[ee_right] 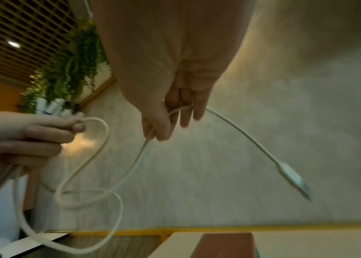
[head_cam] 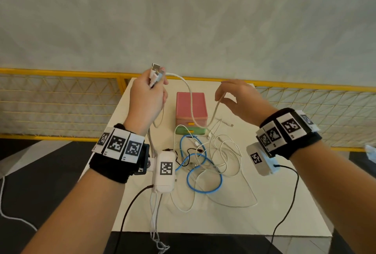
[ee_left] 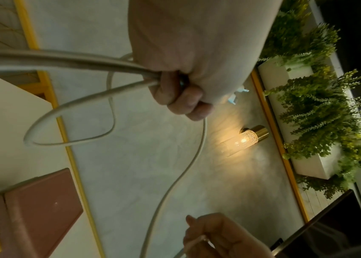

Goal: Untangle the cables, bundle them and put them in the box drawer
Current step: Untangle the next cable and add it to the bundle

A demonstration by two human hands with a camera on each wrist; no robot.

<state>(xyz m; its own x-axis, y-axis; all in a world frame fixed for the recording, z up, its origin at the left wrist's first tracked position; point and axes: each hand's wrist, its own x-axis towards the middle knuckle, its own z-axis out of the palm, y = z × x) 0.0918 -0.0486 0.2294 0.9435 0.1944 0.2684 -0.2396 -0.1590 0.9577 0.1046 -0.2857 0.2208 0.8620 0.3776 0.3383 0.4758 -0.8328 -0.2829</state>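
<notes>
Thick off-white braided cable (head_cam: 190,99) held up over the white bench (head_cam: 274,203), arcing above the pink box with green drawer (head_cam: 191,109); left hand (head_cam: 147,99) clenched round its gathered plug ends, right hand (head_cam: 238,101) pinching the run between thumb and fingers. Remaining heap of blue, thin white and black cables (head_cam: 203,164) lies tangled on the bench, just before the drawer. Step judged: coiling the freed cable; next move likely needs the right hand feeding loops to the left without snagging the heap.

2 hands (head_cam: 147,99), 1 drawer box (head_cam: 191,111), 1 blue cable (head_cam: 203,172)
</notes>
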